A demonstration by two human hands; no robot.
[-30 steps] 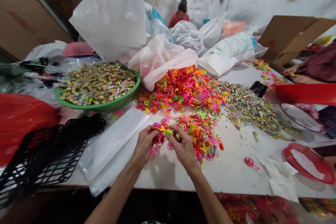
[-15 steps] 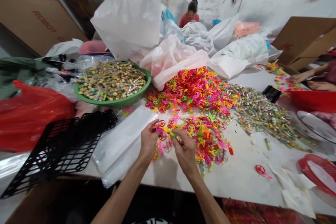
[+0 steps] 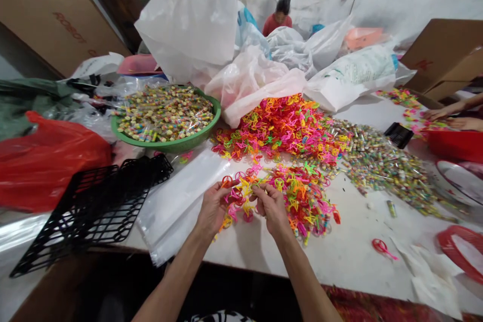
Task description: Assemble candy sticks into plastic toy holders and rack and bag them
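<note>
Over the flat white tabletop (image 3: pixel 339 246), beside a loose heap of multicoloured plastic pieces (image 3: pixel 302 193), a small pink-and-yellow plastic piece (image 3: pixel 240 191) is pinched by nearly closed fingertips of left hand (image 3: pixel 213 207) and right hand (image 3: pixel 274 207), its probably light, stiff, slick body being best gripped at the ends.

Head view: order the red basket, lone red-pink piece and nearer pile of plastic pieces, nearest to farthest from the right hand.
1. Nearer pile of plastic pieces: beside the right hand.
2. Lone red-pink piece: farther right.
3. Red basket: far right edge.
</note>
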